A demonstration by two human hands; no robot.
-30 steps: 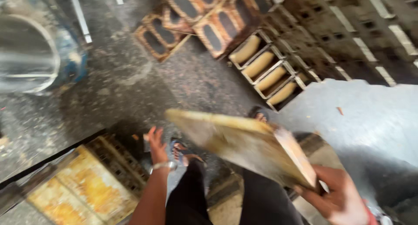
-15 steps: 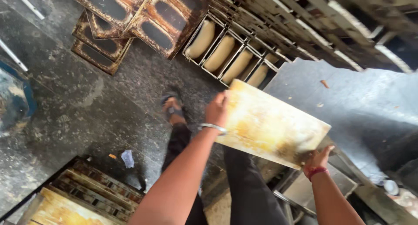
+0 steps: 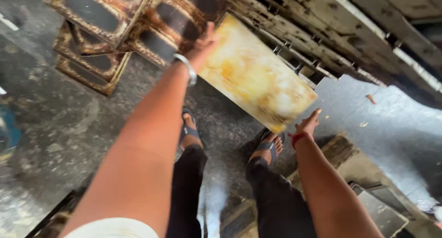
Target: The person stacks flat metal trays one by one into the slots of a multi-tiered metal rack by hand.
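Observation:
I hold a flat, yellow-stained rectangular metal sheet [image 3: 255, 77] out in front of me, tilted. My left hand [image 3: 202, 44], with a metal bangle on the wrist, grips its far left edge. My right hand [image 3: 309, 123], with a red thread at the wrist, grips the sheet's near right corner. The sheet hangs over the floor, in front of rows of dark rusty baking tins [image 3: 285, 26].
Stacked rusty loaf tins [image 3: 106, 21] lie on the grey floor at upper left. My legs in black trousers and sandals [image 3: 189, 127] stand below. A grey metal surface [image 3: 391, 136] is on the right, and a metal tray [image 3: 382, 210] at lower right.
The sheet has moved up and away from me toward the tins. Both hands kept hold of it, and my view has shifted closer to the stacked tins.

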